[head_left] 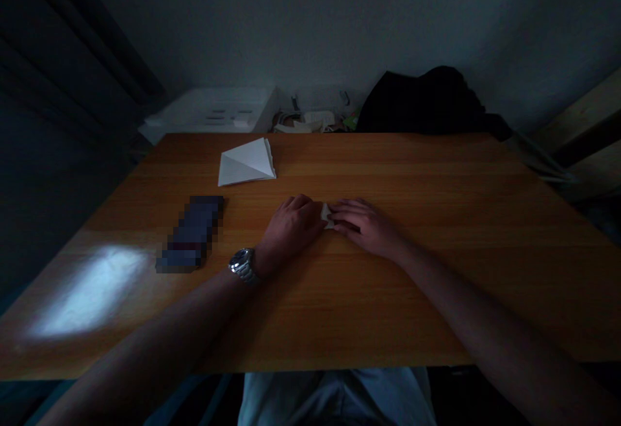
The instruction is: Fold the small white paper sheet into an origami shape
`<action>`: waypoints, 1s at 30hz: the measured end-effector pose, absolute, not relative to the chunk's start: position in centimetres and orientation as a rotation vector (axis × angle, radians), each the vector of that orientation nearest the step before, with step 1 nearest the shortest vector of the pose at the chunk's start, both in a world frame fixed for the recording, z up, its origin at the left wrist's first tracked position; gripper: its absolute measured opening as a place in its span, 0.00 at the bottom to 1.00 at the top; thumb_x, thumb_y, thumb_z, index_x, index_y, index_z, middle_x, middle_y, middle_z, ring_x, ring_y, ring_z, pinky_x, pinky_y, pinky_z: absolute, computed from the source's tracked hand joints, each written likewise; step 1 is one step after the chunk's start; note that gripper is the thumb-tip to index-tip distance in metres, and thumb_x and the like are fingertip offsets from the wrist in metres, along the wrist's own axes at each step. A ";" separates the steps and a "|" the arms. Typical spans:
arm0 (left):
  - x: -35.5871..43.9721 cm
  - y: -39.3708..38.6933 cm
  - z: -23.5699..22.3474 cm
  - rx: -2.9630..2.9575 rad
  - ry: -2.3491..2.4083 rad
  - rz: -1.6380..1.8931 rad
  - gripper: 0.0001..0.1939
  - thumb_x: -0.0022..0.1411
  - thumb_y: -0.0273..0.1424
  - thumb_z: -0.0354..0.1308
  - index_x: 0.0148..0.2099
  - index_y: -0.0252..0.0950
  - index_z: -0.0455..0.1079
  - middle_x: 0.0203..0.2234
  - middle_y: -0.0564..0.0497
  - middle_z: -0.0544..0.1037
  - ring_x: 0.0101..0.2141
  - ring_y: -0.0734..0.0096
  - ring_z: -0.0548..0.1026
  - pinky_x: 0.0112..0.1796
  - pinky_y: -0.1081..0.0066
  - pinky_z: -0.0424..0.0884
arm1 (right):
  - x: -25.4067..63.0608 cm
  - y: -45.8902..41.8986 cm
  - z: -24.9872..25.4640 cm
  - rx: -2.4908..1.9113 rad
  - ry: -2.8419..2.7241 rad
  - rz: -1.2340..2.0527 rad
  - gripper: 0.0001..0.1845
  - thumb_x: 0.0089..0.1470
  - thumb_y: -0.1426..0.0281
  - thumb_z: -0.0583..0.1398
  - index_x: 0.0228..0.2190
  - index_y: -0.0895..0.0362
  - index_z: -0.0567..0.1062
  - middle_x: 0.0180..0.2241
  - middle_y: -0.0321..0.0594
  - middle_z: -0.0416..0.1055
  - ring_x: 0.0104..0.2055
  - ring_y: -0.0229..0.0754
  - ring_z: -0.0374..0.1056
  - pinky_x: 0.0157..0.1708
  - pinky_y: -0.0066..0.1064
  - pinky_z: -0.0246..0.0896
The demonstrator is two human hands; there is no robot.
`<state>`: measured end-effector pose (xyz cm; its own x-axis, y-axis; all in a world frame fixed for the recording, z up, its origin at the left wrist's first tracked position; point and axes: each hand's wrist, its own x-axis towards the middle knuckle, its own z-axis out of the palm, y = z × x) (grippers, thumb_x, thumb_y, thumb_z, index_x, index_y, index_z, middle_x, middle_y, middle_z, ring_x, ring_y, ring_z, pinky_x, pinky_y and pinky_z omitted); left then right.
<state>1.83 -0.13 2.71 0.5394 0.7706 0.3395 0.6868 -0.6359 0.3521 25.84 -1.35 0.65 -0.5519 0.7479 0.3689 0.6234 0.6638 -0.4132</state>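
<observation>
A small folded piece of white paper [326,214] lies on the wooden table between my two hands. My left hand [295,220], with a metal watch [244,264] on the wrist, rests at its left edge with the fingers curled and the thumb toward the paper. From the other side, my right hand [365,224] pinches the paper, fingers above and thumb nearer to me. Both hands hide part of the paper. Farther back and to the left lies a larger folded white paper [247,162], apart from my hands.
A pixelated dark flat object [191,233] lies left of my left hand. Glare brightens the left of the wooden table [436,180]. Behind its far edge are a white plastic tray [218,106], cables with a power strip [317,117], and a black cloth or bag [427,103].
</observation>
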 end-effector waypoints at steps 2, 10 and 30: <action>1.8 -0.1 2.5 2.615 1.223 0.692 0.14 0.67 0.34 0.63 0.53 0.37 0.74 0.46 0.44 0.75 0.46 0.57 0.73 0.48 0.59 0.72 | 25.7 -1.3 0.6 -1.071 -2.352 0.316 0.14 0.65 0.64 0.62 0.50 0.52 0.79 0.57 0.44 0.76 0.62 0.52 0.67 0.62 0.53 0.60; 1.9 0.1 2.0 2.571 1.177 0.734 0.17 0.66 0.32 0.63 0.56 0.37 0.73 0.48 0.44 0.75 0.47 0.57 0.72 0.51 0.58 0.72 | 25.3 -1.5 0.8 -1.133 -2.236 0.384 0.18 0.58 0.66 0.68 0.50 0.50 0.75 0.53 0.42 0.77 0.55 0.51 0.72 0.59 0.50 0.64; 2.0 0.4 2.1 2.379 1.129 0.757 0.15 0.61 0.28 0.65 0.50 0.38 0.69 0.42 0.48 0.79 0.42 0.61 0.77 0.45 0.61 0.72 | 25.5 -1.4 0.8 -1.108 -2.151 0.508 0.11 0.58 0.67 0.67 0.42 0.50 0.75 0.51 0.43 0.73 0.56 0.50 0.69 0.57 0.48 0.65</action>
